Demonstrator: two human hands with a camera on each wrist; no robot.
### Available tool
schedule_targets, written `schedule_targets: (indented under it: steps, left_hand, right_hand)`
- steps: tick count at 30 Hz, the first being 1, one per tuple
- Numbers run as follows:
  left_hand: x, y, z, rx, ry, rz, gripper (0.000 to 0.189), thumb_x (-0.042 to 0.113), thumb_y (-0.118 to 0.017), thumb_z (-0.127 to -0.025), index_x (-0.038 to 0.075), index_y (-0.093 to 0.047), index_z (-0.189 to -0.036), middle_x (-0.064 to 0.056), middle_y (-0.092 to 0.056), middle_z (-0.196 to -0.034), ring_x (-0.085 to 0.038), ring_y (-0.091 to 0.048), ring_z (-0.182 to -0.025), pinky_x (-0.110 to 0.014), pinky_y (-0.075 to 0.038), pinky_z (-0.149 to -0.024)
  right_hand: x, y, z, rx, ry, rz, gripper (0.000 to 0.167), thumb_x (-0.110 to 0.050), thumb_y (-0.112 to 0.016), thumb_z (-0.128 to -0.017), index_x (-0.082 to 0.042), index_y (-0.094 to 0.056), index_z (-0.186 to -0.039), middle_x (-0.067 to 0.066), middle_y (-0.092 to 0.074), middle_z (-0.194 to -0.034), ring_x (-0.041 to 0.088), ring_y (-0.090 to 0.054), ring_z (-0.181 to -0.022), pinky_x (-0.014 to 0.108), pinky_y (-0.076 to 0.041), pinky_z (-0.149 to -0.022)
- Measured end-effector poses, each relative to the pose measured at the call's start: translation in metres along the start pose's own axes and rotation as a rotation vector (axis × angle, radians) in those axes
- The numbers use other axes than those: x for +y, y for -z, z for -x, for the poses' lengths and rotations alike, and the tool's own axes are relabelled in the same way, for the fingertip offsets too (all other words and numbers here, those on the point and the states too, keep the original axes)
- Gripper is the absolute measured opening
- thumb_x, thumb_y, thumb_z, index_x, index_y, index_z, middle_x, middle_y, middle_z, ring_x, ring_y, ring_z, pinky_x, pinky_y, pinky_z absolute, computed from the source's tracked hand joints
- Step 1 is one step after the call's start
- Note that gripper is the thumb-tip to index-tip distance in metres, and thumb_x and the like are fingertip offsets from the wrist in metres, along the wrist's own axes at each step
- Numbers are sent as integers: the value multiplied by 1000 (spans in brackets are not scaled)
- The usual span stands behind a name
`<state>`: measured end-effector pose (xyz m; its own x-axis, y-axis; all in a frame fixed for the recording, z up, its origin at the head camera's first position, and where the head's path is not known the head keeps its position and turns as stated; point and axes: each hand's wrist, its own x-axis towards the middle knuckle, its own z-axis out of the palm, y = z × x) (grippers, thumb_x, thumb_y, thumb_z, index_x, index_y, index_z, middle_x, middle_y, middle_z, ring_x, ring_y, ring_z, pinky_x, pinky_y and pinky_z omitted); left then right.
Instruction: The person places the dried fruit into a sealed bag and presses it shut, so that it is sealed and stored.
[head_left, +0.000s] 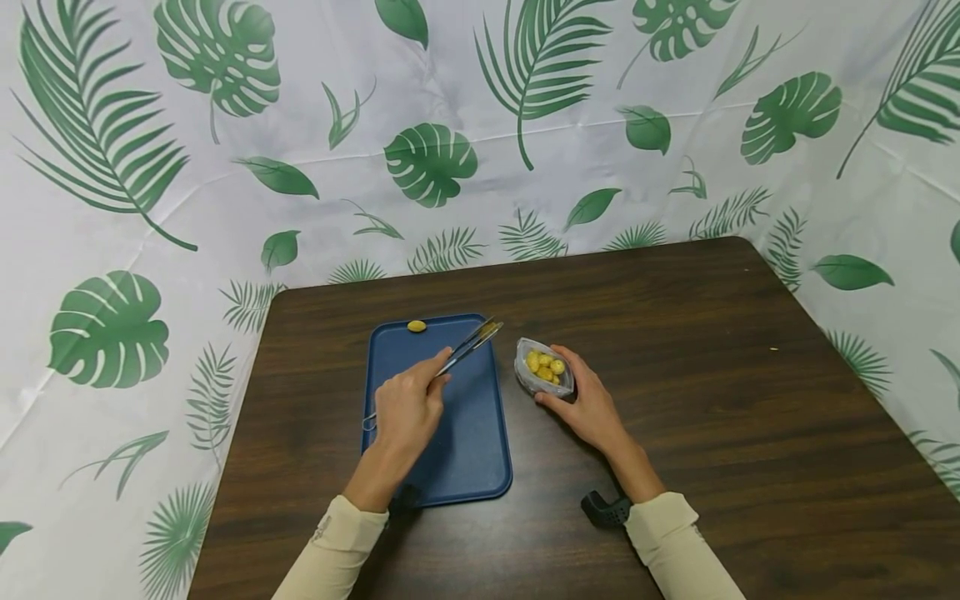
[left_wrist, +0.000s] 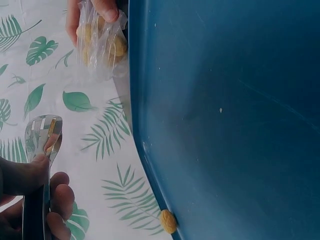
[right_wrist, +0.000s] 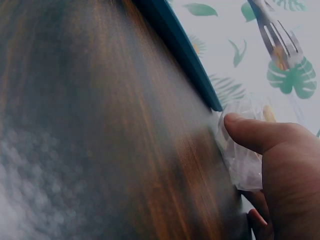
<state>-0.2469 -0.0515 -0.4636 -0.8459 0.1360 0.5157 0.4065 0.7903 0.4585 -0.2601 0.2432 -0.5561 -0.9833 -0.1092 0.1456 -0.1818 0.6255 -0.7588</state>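
In the head view my left hand [head_left: 408, 404] grips metal tongs [head_left: 468, 346] above the blue tray [head_left: 457, 433], their tips past its right edge. Something yellowish shows between the slotted tips in the right wrist view. My right hand [head_left: 588, 408] holds a clear plastic bag [head_left: 528, 383] on the table, thumb and fingers round its sides. Inside the open bag lie several small rounded yellow pieces [head_left: 545, 367]. One oval, wrinkled yellow-brown piece [left_wrist: 168, 221] rests at the tray's far rim. The right wrist view shows my thumb [right_wrist: 250, 132] pressed against the bag.
A dark wood table [head_left: 712, 375] carries everything and extends far to the right. Behind it hangs a white cloth [head_left: 450, 83] printed with green leaves. A black band [head_left: 603, 508] is by my right wrist.
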Motion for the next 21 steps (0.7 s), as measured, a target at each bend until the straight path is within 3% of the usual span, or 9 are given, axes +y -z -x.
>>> schedule_targets:
  steps: [9, 21]
  left_hand:
    - [4, -5, 1, 0, -36, 10, 31, 13, -78, -90, 13, -78, -121, -8, -81, -101, -26, -75, -69, -39, -51, -49]
    - [10, -12, 0, -35, -75, 29, 31, 13, -78, -91, 13, -78, -121, -6, -81, -102, -24, -76, -71, -39, -55, -53]
  right_hand:
    - [-1, -1, -1, -7, -11, 11, 84, -40, -82, -88, -26, -39, -157, 10, -47, -159, 41, -48, -141, 68, -39, -109]
    - [2, 0, -2, 7, 5, 6, 83, -39, -83, -87, -25, -40, -157, 10, -49, -157, 40, -48, -141, 66, -39, -110]
